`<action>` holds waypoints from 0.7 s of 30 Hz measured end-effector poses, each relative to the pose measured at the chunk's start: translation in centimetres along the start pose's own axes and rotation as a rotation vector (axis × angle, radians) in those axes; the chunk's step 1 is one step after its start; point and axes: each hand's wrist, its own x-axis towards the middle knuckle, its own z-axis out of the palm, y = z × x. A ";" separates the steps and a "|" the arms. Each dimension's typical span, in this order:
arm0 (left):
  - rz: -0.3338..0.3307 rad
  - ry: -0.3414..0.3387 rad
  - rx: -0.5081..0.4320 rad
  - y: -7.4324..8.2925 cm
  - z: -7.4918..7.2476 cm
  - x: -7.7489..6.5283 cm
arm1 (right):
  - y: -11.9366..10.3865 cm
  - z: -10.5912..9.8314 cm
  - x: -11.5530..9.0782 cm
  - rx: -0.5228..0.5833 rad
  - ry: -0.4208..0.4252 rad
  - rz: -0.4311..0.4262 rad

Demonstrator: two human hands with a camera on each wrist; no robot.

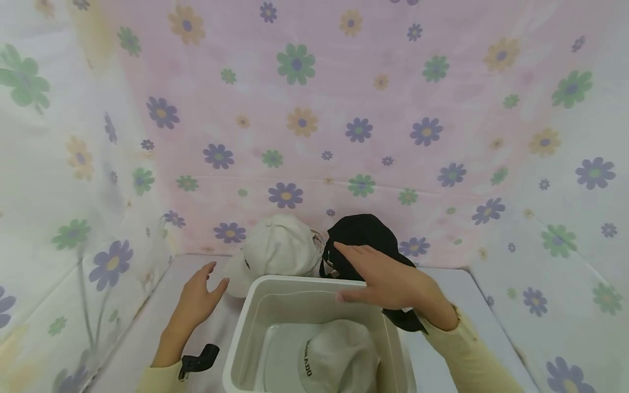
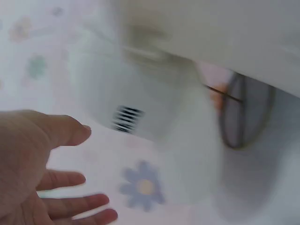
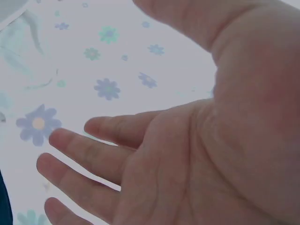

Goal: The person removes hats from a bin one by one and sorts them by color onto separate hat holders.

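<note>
A beige cap (image 1: 341, 355) with dark lettering lies inside the pale plastic bin (image 1: 307, 282). Behind the bin's back rim sit a white cap (image 1: 277, 248) and, to its right, a black cap (image 1: 361, 232). My left hand (image 1: 196, 297) is held left of the bin, nearest the white cap, its fingers apart and holding nothing. Over the back right part of the bin, my right hand (image 1: 388, 278) extends with straight fingers, covering part of the black cap. The right wrist view shows its bare palm (image 3: 187, 164). Blurred in the left wrist view is the white cap (image 2: 154, 98) with dark stripes.
Flower-printed cloth (image 1: 324, 109) walls the space at the back and on both sides. The white table (image 1: 452, 349) extends on either side of the bin. A black device (image 1: 200, 358) is on my left wrist; a dark curved piece (image 1: 405, 320) shows below my right wrist.
</note>
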 end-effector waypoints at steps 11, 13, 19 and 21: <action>0.449 0.155 -0.078 7.0 -2.4 0.8 | 2.6 4.9 -7.9 0.061 0.070 0.069; 0.518 0.125 -0.096 8.6 -2.3 1.1 | 3.3 6.1 -8.8 0.111 0.082 0.091; 0.621 -0.008 -0.093 12.7 -0.5 1.0 | 5.2 10.3 -10.6 0.269 0.097 0.198; 0.636 -0.042 -0.093 13.8 0.2 0.7 | 5.8 11.7 -10.8 0.319 0.105 0.203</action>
